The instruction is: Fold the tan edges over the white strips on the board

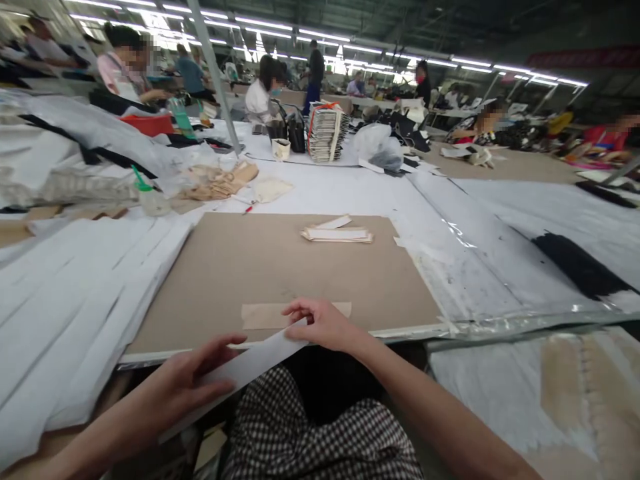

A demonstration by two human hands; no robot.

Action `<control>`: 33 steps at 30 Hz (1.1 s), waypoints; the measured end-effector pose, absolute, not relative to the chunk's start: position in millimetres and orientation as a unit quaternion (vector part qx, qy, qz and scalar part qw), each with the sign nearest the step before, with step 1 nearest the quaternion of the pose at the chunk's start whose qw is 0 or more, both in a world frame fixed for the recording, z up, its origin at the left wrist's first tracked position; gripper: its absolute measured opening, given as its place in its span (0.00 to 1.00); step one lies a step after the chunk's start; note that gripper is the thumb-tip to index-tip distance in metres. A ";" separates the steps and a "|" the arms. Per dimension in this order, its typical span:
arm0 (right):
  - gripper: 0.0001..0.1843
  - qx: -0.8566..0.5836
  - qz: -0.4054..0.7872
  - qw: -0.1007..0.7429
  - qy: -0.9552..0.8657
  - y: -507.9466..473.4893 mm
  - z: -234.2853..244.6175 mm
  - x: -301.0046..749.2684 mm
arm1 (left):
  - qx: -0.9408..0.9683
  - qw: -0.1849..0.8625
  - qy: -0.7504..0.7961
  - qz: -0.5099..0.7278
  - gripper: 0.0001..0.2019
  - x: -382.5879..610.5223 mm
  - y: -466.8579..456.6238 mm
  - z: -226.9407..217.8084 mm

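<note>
A long white strip (260, 360) runs from the near table edge down to the lower left, and both hands are on it. My right hand (320, 323) pinches its upper end just over a tan strip (260, 315) lying on the brown cardboard sheet (280, 267). My left hand (193, 377) grips the strip lower down, fingers curled over it. A small stack of cream strips (337, 233) lies farther back on the cardboard.
Many long white strips (75, 313) are laid out at the left. A green-capped bottle (147, 193) and tan gloves (220, 181) sit behind. Plastic sheeting (480, 267) and a black piece (580, 267) lie at the right. Other people work at far tables.
</note>
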State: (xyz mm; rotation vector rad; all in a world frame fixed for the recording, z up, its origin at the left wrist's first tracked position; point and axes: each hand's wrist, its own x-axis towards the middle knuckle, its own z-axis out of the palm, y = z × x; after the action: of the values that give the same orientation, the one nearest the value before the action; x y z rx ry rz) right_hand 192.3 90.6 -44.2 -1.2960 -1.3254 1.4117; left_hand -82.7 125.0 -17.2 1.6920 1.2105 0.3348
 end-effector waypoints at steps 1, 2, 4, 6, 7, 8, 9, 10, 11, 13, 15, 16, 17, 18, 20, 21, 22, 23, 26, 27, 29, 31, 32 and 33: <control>0.18 -0.521 0.541 0.392 -0.531 86.6 -41.8 197.9 | 0.705 0.504 0.486 0.114 0.26 -82.4 126.2 -20.4; 0.17 -0.529 0.529 0.389 -0.537 82.1 -39.3 203.7 | 0.715 0.516 0.465 0.082 0.27 -82.8 127.6 -22.9; 0.14 -0.546 0.511 0.386 -0.540 71.7 -35.8 216.4 | 0.726 0.525 0.442 0.052 0.26 -84.7 130.7 -25.3; 0.13 -0.564 0.502 0.385 -0.531 60.8 -36.1 230.9 | 0.723 0.525 0.444 0.066 0.25 -85.6 133.6 -25.5; 0.13 -0.572 0.500 0.387 -0.523 56.1 -38.3 238.6 | 0.718 0.528 0.447 0.078 0.25 -84.9 135.0 -25.4; 0.13 -0.576 0.505 0.386 -0.514 52.4 -41.6 246.3 | 0.710 0.533 0.452 0.090 0.24 -83.2 136.4 -25.4; 0.14 -0.580 0.510 0.387 -0.504 49.8 -45.8 253.7 | 0.698 0.542 0.457 0.104 0.24 -80.3 137.9 -25.8; 0.15 -0.583 0.514 0.386 -0.496 48.5 -50.4 260.4 | 0.683 0.554 0.462 0.116 0.24 -76.2 139.5 -26.4; 0.16 -0.586 0.517 0.386 -0.490 48.4 -55.0 266.1 | 0.666 0.568 0.466 0.129 0.25 -71.2 141.0 -27.2; 0.17 -0.595 0.517 0.386 -0.480 51.0 -62.6 274.2 | 0.631 0.592 0.477 0.155 0.27 -59.9 144.0 -28.9; 0.18 -0.606 0.508 0.385 -0.476 56.4 -67.1 278.0 | 0.606 0.597 0.493 0.181 0.28 -49.7 147.5 -30.8; 0.18 -0.611 0.502 0.384 -0.476 59.6 -68.3 278.6 | 0.600 0.593 0.502 0.194 0.28 -45.9 149.6 -32.0; 0.18 -0.617 0.495 0.381 -0.479 63.0 -69.1 278.6 | 0.598 0.585 0.507 0.207 0.28 -43.3 152.2 -33.6; 0.17 -0.622 0.488 0.377 -0.482 66.2 -69.6 278.1 | 0.603 0.574 0.510 0.218 0.29 -42.0 155.1 -35.6; 0.16 -0.634 0.472 0.366 -0.492 71.9 -70.7 276.4 | 0.625 0.544 0.511 0.229 0.29 -42.4 161.4 -41.4; 0.15 -0.640 0.463 0.360 -0.497 74.0 -71.3 275.6 | 0.640 0.526 0.511 0.229 0.29 -43.6 164.4 -45.0; 0.14 -0.647 0.452 0.353 -0.503 75.7 -71.9 275.1 | 0.653 0.510 0.513 0.226 0.30 -44.9 167.1 -48.7; 0.14 -0.653 0.440 0.345 -0.510 76.8 -72.4 274.8 | 0.664 0.495 0.515 0.221 0.30 -46.0 169.2 -52.3; 0.12 -0.671 0.406 0.320 -0.532 77.2 -72.3 276.3 | 0.684 0.470 0.517 0.210 0.30 -46.4 171.8 -60.5; 0.12 -0.675 0.396 0.312 -0.539 76.6 -71.7 277.5 | 0.689 0.464 0.517 0.207 0.29 -45.4 171.6 -62.0; 0.12 -0.682 0.379 0.299 -0.549 74.8 -70.4 280.1 | 0.700 0.449 0.517 0.203 0.28 -42.4 170.7 -63.4; 0.12 -0.689 0.366 0.289 -0.555 72.9 -69.9 282.4 | 0.712 0.431 0.517 0.200 0.27 -39.1 169.8 -63.4; 0.13 -0.692 0.361 0.284 -0.557 72.1 -70.2 283.1 | 0.717 0.423 0.518 0.197 0.27 -37.7 169.7 -63.3; 0.13 -0.695 0.354 0.278 -0.560 71.4 -70.7 283.4 | 0.721 0.415 0.520 0.194 0.26 -36.4 169.7 -63.2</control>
State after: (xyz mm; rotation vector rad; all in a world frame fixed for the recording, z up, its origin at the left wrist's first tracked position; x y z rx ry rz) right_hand 283.4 71.4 -70.7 -1.8655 -1.5025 0.9511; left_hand -36.4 169.7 -63.2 1.8129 1.3055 0.4873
